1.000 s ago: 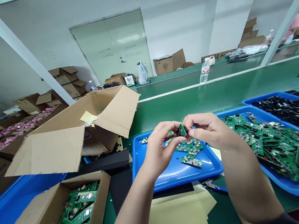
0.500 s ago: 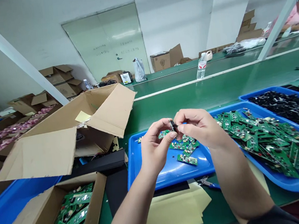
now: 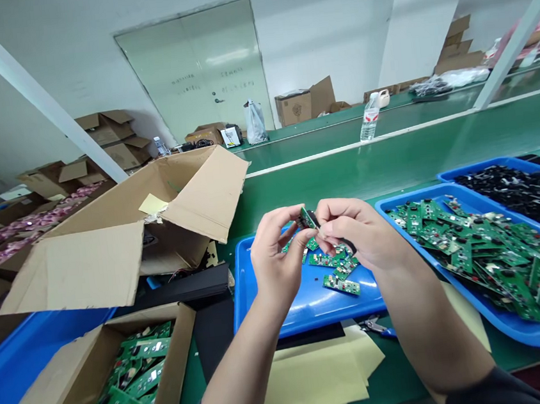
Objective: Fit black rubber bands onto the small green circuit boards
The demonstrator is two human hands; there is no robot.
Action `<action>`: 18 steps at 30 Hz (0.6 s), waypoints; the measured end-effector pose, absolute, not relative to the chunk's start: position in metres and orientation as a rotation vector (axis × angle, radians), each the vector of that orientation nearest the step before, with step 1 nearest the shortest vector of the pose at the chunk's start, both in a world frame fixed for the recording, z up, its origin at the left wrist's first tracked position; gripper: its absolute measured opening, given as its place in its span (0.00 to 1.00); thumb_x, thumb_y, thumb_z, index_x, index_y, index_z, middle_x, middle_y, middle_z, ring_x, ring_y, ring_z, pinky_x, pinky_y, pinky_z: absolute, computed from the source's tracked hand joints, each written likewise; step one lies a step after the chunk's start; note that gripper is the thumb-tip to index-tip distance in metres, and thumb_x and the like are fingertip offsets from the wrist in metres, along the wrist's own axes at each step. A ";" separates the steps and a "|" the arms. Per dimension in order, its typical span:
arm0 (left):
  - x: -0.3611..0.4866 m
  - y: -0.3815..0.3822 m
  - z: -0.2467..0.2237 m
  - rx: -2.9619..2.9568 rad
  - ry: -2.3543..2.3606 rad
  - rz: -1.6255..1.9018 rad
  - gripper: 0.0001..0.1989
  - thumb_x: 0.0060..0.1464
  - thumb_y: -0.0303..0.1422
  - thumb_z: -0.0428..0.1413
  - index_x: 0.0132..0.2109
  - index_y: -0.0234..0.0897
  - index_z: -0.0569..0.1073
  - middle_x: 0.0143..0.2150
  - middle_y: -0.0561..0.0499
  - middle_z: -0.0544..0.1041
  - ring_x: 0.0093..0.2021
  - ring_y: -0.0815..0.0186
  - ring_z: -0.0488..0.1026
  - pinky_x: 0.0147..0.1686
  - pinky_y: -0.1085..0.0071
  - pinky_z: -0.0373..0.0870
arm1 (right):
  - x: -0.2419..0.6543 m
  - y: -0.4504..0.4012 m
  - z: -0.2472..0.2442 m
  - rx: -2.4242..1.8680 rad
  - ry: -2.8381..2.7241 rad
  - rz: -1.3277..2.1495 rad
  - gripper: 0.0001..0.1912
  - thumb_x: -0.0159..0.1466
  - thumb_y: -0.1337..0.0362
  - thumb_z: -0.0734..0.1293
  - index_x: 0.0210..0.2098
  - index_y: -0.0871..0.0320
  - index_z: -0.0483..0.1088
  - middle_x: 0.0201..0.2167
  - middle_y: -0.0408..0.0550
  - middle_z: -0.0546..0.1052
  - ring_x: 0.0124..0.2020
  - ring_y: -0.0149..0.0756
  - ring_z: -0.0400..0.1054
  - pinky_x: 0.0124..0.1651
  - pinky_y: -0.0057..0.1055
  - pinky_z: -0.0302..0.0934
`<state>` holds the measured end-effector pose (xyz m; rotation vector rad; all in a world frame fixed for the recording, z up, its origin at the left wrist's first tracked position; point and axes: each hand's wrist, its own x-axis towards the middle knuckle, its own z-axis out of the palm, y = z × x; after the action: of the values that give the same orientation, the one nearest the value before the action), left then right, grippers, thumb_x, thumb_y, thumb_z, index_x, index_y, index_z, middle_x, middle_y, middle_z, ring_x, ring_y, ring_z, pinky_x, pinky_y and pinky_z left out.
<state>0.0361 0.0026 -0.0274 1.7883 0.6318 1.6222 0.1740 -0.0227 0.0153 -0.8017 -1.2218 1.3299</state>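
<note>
My left hand (image 3: 277, 249) pinches a small green circuit board (image 3: 308, 216) by its edge, above a blue tray (image 3: 306, 319). My right hand (image 3: 352, 228) is closed at the board's right side, with a thin black piece (image 3: 349, 245) showing under its fingers. The fingertips of both hands nearly meet at the board, and where the black piece ends is hidden. Several green boards (image 3: 340, 284) lie in the tray below my hands.
To the right stand a blue tray (image 3: 488, 324) heaped with green boards and another (image 3: 445, 176) of black parts. Cardboard boxes (image 3: 181, 340) (image 3: 77, 254) stand left. Pliers (image 3: 377, 327) and yellow sheets (image 3: 317, 377) lie in front. Behind is a bottle (image 3: 369, 117).
The board between my hands has turned, so more of its green face shows. A black piece now shows below my right fingers. The view has shifted slightly.
</note>
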 end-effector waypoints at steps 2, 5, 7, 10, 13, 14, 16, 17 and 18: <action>0.038 0.002 -0.027 1.716 0.600 1.594 0.17 0.52 0.21 0.60 0.48 0.38 0.75 0.45 0.51 0.73 0.47 0.74 0.72 0.45 0.80 0.74 | 0.175 -0.020 0.015 -0.770 -1.142 1.423 0.05 0.49 0.71 0.61 0.19 0.64 0.60 0.14 0.42 0.62 0.17 0.24 0.60 0.21 0.19 0.56; 0.041 0.000 -0.025 1.643 0.588 1.589 0.16 0.49 0.21 0.62 0.46 0.36 0.77 0.43 0.50 0.75 0.44 0.75 0.74 0.43 0.85 0.73 | 0.177 -0.017 0.015 -0.720 -1.100 1.482 0.05 0.48 0.72 0.61 0.18 0.64 0.59 0.13 0.41 0.61 0.17 0.26 0.63 0.21 0.19 0.57; 0.043 -0.002 -0.023 1.611 0.597 1.594 0.16 0.48 0.21 0.63 0.45 0.36 0.77 0.42 0.51 0.75 0.43 0.76 0.75 0.43 0.87 0.71 | 0.178 -0.016 0.015 -0.696 -1.089 1.517 0.04 0.48 0.72 0.62 0.19 0.64 0.60 0.13 0.41 0.61 0.18 0.28 0.64 0.22 0.20 0.59; 0.043 0.000 -0.023 1.577 0.653 1.584 0.14 0.49 0.24 0.64 0.45 0.36 0.77 0.41 0.51 0.76 0.42 0.76 0.75 0.41 0.87 0.72 | 0.178 -0.018 0.015 -0.683 -1.107 1.489 0.04 0.49 0.72 0.62 0.19 0.64 0.61 0.13 0.41 0.61 0.18 0.27 0.64 0.22 0.20 0.59; 0.035 0.005 -0.021 1.364 0.714 1.574 0.11 0.59 0.35 0.59 0.48 0.39 0.76 0.40 0.50 0.76 0.37 0.74 0.76 0.35 0.82 0.74 | 0.174 -0.021 0.014 -0.687 -1.330 1.443 0.05 0.49 0.71 0.61 0.17 0.64 0.62 0.19 0.48 0.69 0.24 0.29 0.67 0.27 0.22 0.61; 0.030 0.007 -0.020 1.304 0.725 1.625 0.12 0.59 0.37 0.58 0.49 0.41 0.77 0.41 0.50 0.77 0.36 0.73 0.76 0.33 0.81 0.75 | 0.171 -0.023 0.014 -0.724 -1.412 1.430 0.06 0.50 0.70 0.61 0.18 0.64 0.63 0.21 0.50 0.70 0.27 0.30 0.67 0.28 0.22 0.61; 0.021 0.008 -0.015 1.337 0.689 1.675 0.13 0.57 0.34 0.61 0.49 0.46 0.78 0.41 0.50 0.77 0.38 0.74 0.75 0.37 0.82 0.74 | 0.168 -0.023 0.012 -0.797 -1.509 1.392 0.06 0.53 0.68 0.62 0.21 0.64 0.65 0.22 0.49 0.69 0.29 0.31 0.67 0.28 0.24 0.60; 0.016 0.007 -0.012 1.388 0.643 1.652 0.13 0.57 0.33 0.61 0.50 0.49 0.78 0.42 0.50 0.77 0.40 0.73 0.75 0.40 0.80 0.74 | 0.167 -0.023 0.011 -0.817 -1.511 1.363 0.07 0.55 0.67 0.63 0.22 0.63 0.65 0.21 0.48 0.68 0.28 0.30 0.66 0.27 0.24 0.59; 0.013 0.005 -0.008 1.404 0.626 1.628 0.14 0.58 0.34 0.60 0.51 0.51 0.78 0.42 0.50 0.77 0.40 0.74 0.75 0.39 0.82 0.73 | 0.168 -0.023 0.011 -0.804 -1.505 1.340 0.08 0.57 0.66 0.64 0.24 0.63 0.64 0.21 0.48 0.68 0.27 0.30 0.65 0.28 0.26 0.59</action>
<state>0.0130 0.0054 -0.0080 1.4041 0.6264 1.6278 0.1675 -0.0228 0.0107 -0.8042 -1.5054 1.3404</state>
